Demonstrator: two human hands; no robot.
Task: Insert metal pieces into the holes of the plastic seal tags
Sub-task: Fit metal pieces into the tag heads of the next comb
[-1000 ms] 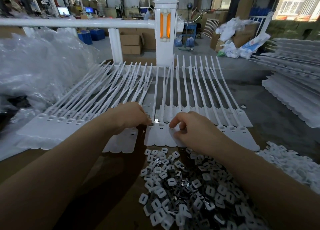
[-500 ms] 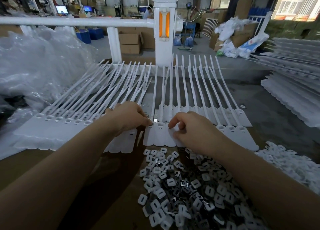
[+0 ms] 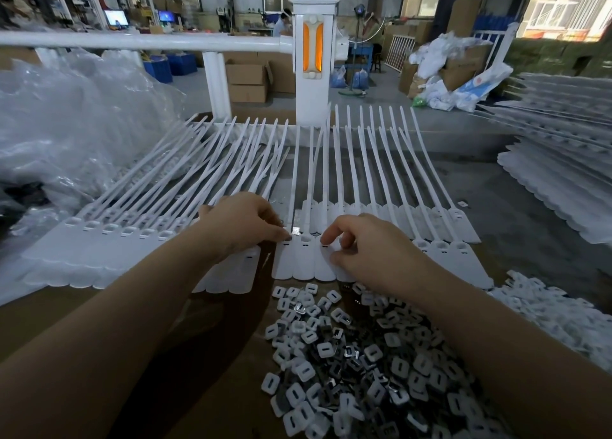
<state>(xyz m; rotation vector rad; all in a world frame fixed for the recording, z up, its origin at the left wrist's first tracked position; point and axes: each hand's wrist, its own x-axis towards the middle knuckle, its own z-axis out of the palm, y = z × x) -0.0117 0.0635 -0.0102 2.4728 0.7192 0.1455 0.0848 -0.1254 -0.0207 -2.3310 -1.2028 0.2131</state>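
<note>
Head view: left hand (image 3: 245, 226) pinches a small shiny metal piece (image 3: 295, 230) at the hole of a flat white plastic seal tag (image 3: 285, 260), centre table, likely seating it. Right hand (image 3: 364, 250), fingers curled, presses neighbouring tags flat, apparently steadying them; whether it holds anything I cannot tell. Near pile of white-and-metal square inserts (image 3: 347, 356) lies within reach.

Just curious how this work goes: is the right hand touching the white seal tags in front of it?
Touching. The head view shows the right hand with its fingers resting on the white seal tags.
</note>
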